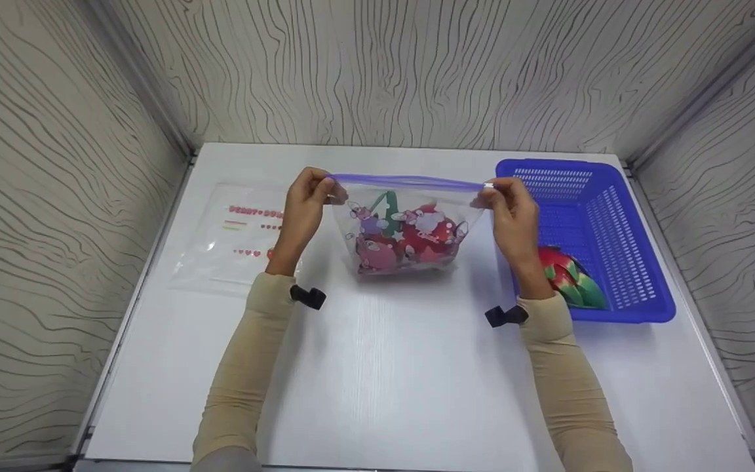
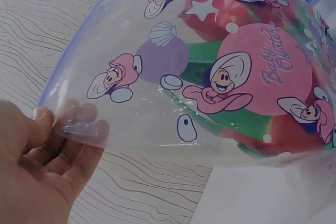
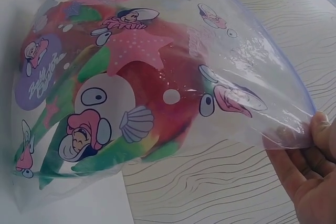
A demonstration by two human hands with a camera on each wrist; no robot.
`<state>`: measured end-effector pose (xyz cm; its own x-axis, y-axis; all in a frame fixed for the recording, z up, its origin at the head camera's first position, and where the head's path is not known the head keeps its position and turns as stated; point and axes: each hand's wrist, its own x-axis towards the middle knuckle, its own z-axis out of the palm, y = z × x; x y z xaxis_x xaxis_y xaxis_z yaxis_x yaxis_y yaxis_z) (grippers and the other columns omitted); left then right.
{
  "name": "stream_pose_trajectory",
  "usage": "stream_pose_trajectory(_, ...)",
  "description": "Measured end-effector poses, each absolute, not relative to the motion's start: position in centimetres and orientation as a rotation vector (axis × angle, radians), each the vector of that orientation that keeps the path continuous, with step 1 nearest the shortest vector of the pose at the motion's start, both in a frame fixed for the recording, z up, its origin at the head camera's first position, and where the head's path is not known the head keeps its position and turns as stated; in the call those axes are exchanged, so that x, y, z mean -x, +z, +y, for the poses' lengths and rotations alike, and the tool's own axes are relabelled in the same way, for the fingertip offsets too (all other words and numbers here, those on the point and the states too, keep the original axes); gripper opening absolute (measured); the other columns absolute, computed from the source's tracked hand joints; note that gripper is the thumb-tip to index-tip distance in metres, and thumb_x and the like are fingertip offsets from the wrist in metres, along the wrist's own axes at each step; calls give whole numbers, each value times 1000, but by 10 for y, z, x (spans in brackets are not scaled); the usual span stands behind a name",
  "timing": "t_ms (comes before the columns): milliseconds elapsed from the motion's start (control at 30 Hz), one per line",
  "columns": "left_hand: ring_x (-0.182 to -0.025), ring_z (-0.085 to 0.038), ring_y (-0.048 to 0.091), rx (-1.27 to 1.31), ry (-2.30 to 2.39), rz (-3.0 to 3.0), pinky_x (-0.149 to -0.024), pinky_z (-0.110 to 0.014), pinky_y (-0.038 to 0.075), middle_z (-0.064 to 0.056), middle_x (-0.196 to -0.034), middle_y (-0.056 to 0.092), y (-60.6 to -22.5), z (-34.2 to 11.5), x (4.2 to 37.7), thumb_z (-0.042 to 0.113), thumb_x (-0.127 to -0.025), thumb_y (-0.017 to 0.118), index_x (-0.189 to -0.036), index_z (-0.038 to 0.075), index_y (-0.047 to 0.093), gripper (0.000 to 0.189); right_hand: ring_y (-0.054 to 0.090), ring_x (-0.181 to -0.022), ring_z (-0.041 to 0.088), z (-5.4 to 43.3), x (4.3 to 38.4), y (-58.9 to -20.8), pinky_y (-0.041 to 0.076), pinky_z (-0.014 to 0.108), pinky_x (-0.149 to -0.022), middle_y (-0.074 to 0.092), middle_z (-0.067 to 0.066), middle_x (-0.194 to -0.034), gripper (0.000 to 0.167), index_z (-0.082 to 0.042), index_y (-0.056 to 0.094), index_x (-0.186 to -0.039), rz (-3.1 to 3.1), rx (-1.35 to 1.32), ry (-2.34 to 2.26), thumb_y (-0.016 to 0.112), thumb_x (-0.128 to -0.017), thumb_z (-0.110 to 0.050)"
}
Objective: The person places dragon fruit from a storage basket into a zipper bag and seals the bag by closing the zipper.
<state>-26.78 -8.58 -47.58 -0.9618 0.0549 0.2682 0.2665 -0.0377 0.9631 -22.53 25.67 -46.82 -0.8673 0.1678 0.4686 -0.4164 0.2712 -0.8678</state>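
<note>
A clear zip bag [image 1: 410, 229] printed with pink cartoon figures, shells and stars hangs between both hands, its purple zip edge stretched straight along the top. My left hand [image 1: 307, 206] pinches the bag's upper left corner between thumb and fingers. At the other corner, my right hand [image 1: 512, 216] pinches the edge beside a small white slider [image 1: 488, 185]. Through the film show red and green items [image 2: 205, 14], partly hidden by the print. In the right wrist view the same red and green contents [image 3: 168, 66] fill the lower part of the bag [image 3: 247, 45].
A blue plastic basket [image 1: 633, 242] stands at the right, with a red and green dragon-fruit-like item [image 1: 574, 282] inside, partly behind the right wrist. Flat on the white table [image 1: 377, 380] at the left lies another clear bag [image 1: 220, 242] with red print. Wood-patterned panels [image 1: 377, 72] surround the table.
</note>
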Motion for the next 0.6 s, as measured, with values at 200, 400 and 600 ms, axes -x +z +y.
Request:
stream_pose_trajectory(200, -92, -13, 75, 328, -2115, -2102, -90, -33, 63, -9, -100, 73, -481, -89, 269, 9, -112, 51, -113, 1, 59, 11, 73, -92, 9, 253, 224, -469, 61, 21, -91, 69, 8, -102, 16, 7, 61, -117, -2081, -227, 1678, 55, -110, -6)
stream_pose_trajectory(400, -96, -15, 75, 328, -2127, -2106, -93, -35, 63, -13, -105, 73, -482, -91, 268, 10, -113, 51, -115, 2, 59, 12, 71, -93, 8, 251, 227, -473, 61, 21, -89, 67, 0, -103, 16, 9, 61, -118, -2052, -232, 1705, 56, -109, -4)
stream_pose_trajectory(600, -98, -16, 75, 335, -2118, -2118, -96, -35, 62, -13, -106, 73, -484, -93, 268, 10, -113, 50, -116, 3, 58, 11, 72, -94, 9, 249, 228, -476, 61, 23, -89, 70, 5, -107, 19, 11, 61, -121, -2025, -227, 1765, 62, -105, 2)
